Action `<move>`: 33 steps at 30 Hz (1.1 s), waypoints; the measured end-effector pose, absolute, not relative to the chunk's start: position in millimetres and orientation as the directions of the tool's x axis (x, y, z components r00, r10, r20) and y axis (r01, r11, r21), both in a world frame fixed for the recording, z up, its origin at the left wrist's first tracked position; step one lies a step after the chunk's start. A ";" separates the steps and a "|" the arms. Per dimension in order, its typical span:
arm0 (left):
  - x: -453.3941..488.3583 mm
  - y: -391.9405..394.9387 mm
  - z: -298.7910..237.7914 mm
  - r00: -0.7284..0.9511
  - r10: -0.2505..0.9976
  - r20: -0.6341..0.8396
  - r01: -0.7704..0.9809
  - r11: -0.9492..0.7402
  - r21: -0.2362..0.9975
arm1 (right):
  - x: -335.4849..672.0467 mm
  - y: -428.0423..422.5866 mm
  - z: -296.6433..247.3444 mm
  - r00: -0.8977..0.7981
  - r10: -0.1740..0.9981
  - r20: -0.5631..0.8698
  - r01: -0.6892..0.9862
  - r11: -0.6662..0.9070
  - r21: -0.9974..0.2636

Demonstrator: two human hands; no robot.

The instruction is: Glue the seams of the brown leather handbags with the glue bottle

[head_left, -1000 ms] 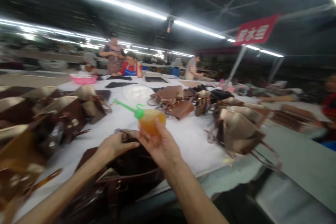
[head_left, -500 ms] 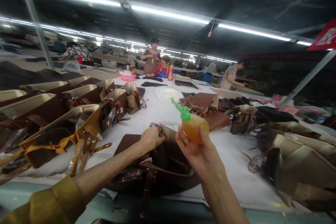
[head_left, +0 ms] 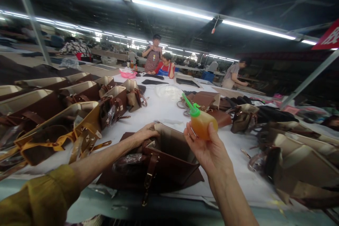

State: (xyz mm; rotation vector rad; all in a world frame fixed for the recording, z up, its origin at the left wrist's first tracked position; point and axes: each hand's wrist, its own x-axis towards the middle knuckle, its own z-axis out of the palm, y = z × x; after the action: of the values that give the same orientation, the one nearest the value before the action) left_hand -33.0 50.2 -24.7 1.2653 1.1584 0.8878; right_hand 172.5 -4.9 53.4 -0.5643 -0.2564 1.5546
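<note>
In my right hand is a squeeze bottle of amber liquid with a green nozzle cap. It is raised above the right side of a brown handbag, its nozzle tilted up to the left. The bag stands in front of me with its top open and a beige lining showing. My left hand grips the bag's far left upper edge, some of the fingers hidden by the bag. A buckled strap hangs down the bag's near side, with clear plastic wrap beside it.
Rows of open brown bags and a mustard-trimmed bag stand at left. More bags sit at right. A pink basin and two people are at the table's far end. White plastic lies mid-table.
The bag now stands squarer, its opening spread wider. My left hand has shifted slightly left along its edge. My right hand has moved the bottle a little to the right.
</note>
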 end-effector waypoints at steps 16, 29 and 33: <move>-29.8 95.6 101.0 0.539 0.837 -0.093 0.525 -0.248 0.814 | 191.0 -27.8 63.1 -0.017 0.975 -0.222 -0.884 -0.119 -0.453; -0.4 107.6 92.6 0.579 0.593 -0.560 0.815 -0.396 0.423 | 235.2 -72.2 14.6 0.249 0.949 -0.195 -0.487 -0.051 -0.872; 4.8 106.8 91.1 0.568 0.540 -0.621 0.823 -0.377 0.425 | 258.5 -74.2 8.8 0.341 0.940 0.018 -0.185 0.086 -0.979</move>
State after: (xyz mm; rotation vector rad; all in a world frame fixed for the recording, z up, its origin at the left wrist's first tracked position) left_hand 4.8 106.8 91.1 2.0753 1.0856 -0.4989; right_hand 258.5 -74.2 8.8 -1.1703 -0.8405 1.0057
